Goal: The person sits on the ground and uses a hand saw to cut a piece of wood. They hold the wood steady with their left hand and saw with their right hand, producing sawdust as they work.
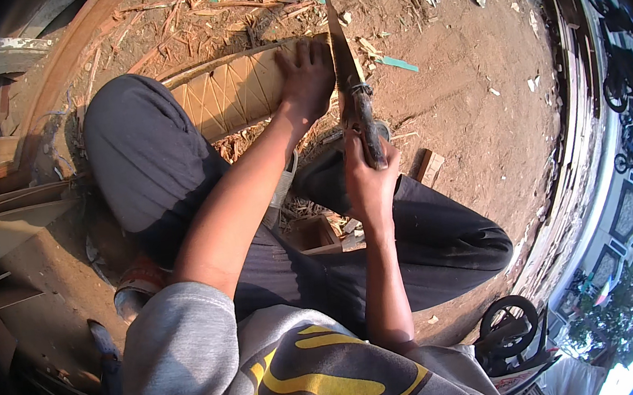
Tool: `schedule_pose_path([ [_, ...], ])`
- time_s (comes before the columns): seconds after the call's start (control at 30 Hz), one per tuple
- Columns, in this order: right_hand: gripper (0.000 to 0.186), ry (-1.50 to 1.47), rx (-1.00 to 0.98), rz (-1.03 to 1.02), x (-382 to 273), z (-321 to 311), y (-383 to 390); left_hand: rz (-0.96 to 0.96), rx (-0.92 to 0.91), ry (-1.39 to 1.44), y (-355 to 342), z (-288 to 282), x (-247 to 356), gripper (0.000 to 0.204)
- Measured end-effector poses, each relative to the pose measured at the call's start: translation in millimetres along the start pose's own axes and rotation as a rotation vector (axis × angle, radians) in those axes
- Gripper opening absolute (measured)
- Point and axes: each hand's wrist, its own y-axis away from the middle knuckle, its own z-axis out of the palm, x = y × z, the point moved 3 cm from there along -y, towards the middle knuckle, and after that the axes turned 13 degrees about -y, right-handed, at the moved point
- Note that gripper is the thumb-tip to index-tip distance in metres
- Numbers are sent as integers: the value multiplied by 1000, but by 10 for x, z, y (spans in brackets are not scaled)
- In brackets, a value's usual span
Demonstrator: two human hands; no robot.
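Observation:
A handsaw (346, 63) is in my right hand (371, 180), whose fingers are wrapped round its dark, worn handle. The blade points away from me, alongside the right end of a pale wooden piece (231, 87). Whether its teeth touch the wood I cannot tell. Zigzag lines and cross grooves mark the face of this wood. My left hand (308, 83) lies on the wood's right end, close to the blade, with its fingers spread over the surface. Both forearms reach forward over my bent legs in dark trousers.
Wood splinters (251, 11) litter the dirt ground beyond the wood. A green strip (397, 63) lies right of the saw. A small wood block (429, 166) is beside my right leg. Boards (16, 198) are stacked at left, and a round can (137, 286) stands near my left elbow.

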Motion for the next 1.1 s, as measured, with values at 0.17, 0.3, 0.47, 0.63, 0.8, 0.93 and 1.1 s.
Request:
schedule_pose_path([
  [0.17,24,25,8,-23,-6,-83,77,-8,22,-50,9,7,-43,63],
  [0.3,21,25,-2,25,10,-222,502,-2,87,-70,46,-28,-22,64],
  [0.47,22,34,-14,-42,14,50,34,-4,70,-37,11,10,-18,64],
  [0.63,25,279,-44,-286,28,-91,159,15,0,-88,12,-70,-39,63],
  [0.8,24,38,-18,-9,87,-291,523,2,66,-125,36,-9,-10,64],
  [0.93,24,-95,25,9,152,-49,79,20,-10,-25,27,-60,-5,74],
  [1.1,24,-52,6,55,67,-186,461,18,-9,-55,6,-1,-39,69],
])
